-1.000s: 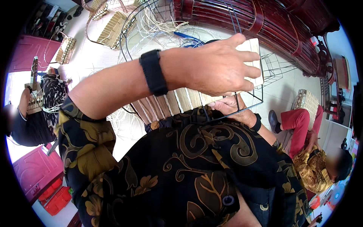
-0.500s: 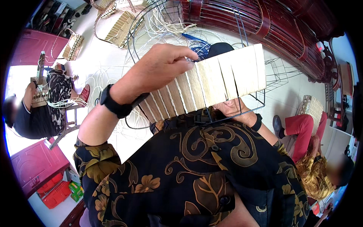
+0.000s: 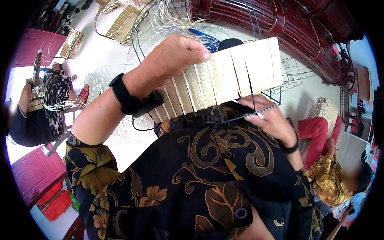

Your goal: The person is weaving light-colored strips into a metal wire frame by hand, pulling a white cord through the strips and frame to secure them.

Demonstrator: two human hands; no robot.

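Note:
A panel of pale flat strips [image 3: 258, 68], laced with white cord on its left part, lies across a black wire frame [image 3: 267, 107] in front of my body. My left hand [image 3: 174, 60] grips the panel's upper edge, fingers curled and thumb along it. My right hand [image 3: 268, 118] is beneath the panel's right part, beside the wire frame, blurred; a small white thing shows among its fingers, too unclear to name. A black object [image 3: 154, 102] sits under my left wrist against the panel.
Tangled pale cords [image 3: 182, 18] and blue strands [image 3: 202, 38] lie beyond. Woven baskets [image 3: 122, 26] stand on the floor. A dark red wooden bench [image 3: 292, 28] spans the top. One person [image 3: 34, 124] sits at left, another [image 3: 328, 180] at right, beside woven work.
My left hand has left the panel's right end for its upper middle, uncovering the pale strips. My right hand has shifted rightward and blurred, its fingers showing more below the frame.

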